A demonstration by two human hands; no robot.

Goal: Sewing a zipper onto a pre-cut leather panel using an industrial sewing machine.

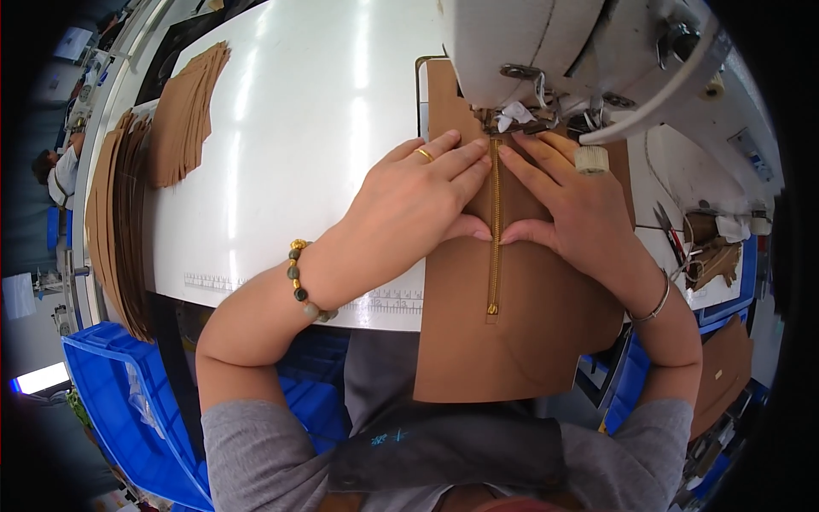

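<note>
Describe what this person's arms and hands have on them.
Both arms are bare below short grey sleeves. The left hand wears a gold ring, and its wrist a bracelet of dark green and gold beads. The right hand has no ring in view; its wrist carries a thin silver bangle.

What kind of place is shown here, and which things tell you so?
Most likely a sewing workshop or small factory. Both hands press a brown piece with a zipper under an industrial sewing machine, stacks of cut brown pieces lie on the white table, and blue bins stand below.
</note>
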